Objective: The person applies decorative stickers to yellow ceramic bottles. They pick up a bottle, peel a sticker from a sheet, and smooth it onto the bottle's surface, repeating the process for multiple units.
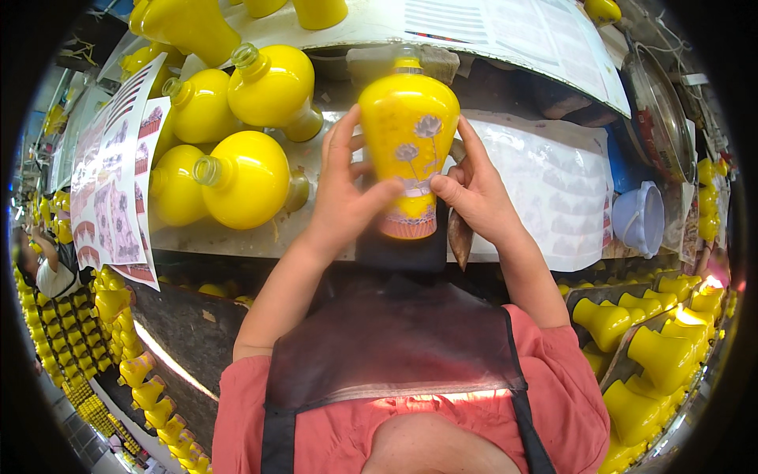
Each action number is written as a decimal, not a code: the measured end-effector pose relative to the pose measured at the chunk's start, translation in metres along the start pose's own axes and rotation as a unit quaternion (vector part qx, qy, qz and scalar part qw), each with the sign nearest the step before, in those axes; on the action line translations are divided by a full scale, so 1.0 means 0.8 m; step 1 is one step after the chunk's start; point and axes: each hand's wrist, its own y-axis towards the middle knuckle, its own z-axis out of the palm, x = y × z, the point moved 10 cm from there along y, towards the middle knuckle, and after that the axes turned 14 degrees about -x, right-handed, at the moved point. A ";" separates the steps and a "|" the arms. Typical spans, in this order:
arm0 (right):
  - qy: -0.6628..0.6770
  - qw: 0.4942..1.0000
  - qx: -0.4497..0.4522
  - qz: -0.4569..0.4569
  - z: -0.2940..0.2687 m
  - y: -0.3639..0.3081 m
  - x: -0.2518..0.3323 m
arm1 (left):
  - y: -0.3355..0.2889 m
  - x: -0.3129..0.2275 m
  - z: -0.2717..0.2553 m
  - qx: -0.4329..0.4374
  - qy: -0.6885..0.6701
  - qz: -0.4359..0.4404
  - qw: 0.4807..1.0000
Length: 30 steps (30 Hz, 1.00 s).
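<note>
A glossy yellow vase (410,103) lies in front of me with its neck pointing away and its narrow foot toward me. Grey flower decals (427,127) and a patterned band (407,227) around the foot mark its surface. My left hand (343,189) grips the vase's left side, thumb across the front near the foot. On the opposite side my right hand (478,186) holds it, thumb pressed on the pale band. Below the right palm sticks out a brown pointed piece (459,239); whether that hand holds it, I cannot tell. The vase's neck lies by a worn pale block (359,67).
Several yellow bottle-necked vases (249,178) lie on the left, beside hanging printed decal sheets (118,182). A white sheet (537,189) covers the bench on the right, near a pale blue bucket (639,217). More yellow vases (663,355) stand at lower right. A person (51,265) is at far left.
</note>
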 end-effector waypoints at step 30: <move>0.060 0.997 -0.022 -0.050 0.002 0.033 0.019 | 0.010 -0.072 0.030 -0.022 0.347 0.287 0.893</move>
